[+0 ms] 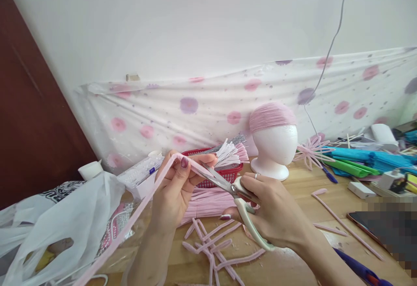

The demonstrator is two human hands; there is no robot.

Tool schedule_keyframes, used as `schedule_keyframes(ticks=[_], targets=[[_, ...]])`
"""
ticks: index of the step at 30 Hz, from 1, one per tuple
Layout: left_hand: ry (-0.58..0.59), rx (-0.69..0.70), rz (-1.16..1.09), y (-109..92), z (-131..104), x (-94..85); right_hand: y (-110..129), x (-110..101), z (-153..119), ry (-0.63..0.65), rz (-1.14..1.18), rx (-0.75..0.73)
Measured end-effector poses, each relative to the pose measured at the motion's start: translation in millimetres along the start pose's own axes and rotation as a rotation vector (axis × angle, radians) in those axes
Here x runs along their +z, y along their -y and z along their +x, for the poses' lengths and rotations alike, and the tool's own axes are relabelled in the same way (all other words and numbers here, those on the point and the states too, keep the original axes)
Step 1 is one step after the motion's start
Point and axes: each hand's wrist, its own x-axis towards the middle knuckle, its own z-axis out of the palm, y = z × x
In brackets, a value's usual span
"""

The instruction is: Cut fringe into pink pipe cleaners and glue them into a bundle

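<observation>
Over the table (312, 182), left hand (176, 186)'s pinching a pink stem (146, 197) and right hand (276, 208)'s gripping scissors (233, 189) at its right tip, so probably mid-snip, with bent bits (241, 259) lying nearer and the bundle (208, 201) beyond looking mostly unused.

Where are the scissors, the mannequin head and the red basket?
Scissors (233, 188): head view, on the pivot.
Mannequin head (275, 143): head view, on the bare white part.
Red basket (233, 174): head view, on its side wall.
</observation>
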Motion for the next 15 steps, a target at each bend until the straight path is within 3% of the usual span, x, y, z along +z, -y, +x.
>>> schedule_keyframes(ticks=[15], targets=[[0.053, 0.016, -0.024, 2.6, 0.9, -1.8, -2.1, 2.5, 1.1, -0.12, -0.046, -0.097]])
